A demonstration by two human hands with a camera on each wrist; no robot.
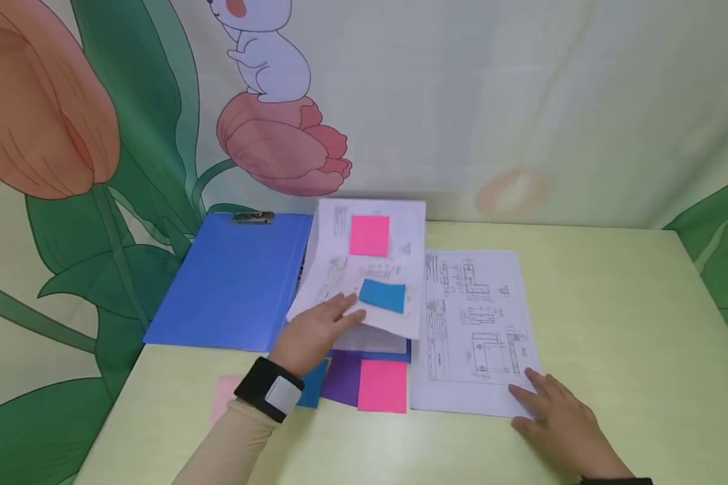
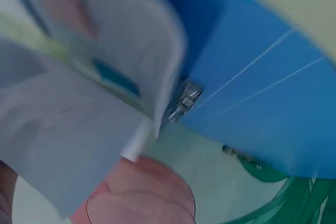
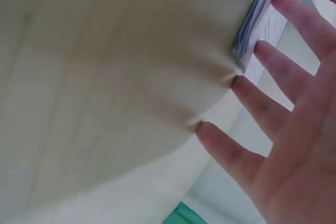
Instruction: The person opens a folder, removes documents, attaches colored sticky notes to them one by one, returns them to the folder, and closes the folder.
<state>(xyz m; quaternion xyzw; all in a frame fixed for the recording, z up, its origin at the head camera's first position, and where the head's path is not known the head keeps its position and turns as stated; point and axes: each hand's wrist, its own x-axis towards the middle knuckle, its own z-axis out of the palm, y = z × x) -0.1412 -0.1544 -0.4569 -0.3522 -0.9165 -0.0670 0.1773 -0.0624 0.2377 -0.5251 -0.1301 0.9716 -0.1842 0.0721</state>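
A blue clip folder (image 1: 236, 283) lies opened out on the table, a metal clip (image 1: 253, 217) at the top of its left cover. Over its right side, printed sheets (image 1: 321, 269) stand partly raised, bearing a pink sticky note (image 1: 370, 236) and a blue sticky note (image 1: 382, 296). My left hand (image 1: 315, 333) touches the lower part of these sheets, its visible fingers extended. Beside the folder lies a stack of drawing sheets (image 1: 461, 397). My right hand (image 1: 558, 421) has its fingers spread at the stack's lower right corner; in the right wrist view, fingertips touch the paper and the table.
Below the folder lie a pink note (image 1: 383, 386), a purple piece (image 1: 342, 378), a blue note (image 1: 313, 389) and a pale pink one (image 1: 223, 397), partly behind the left forearm. A printed curtain (image 1: 461, 121) hangs behind the pale yellow table (image 1: 631, 303).
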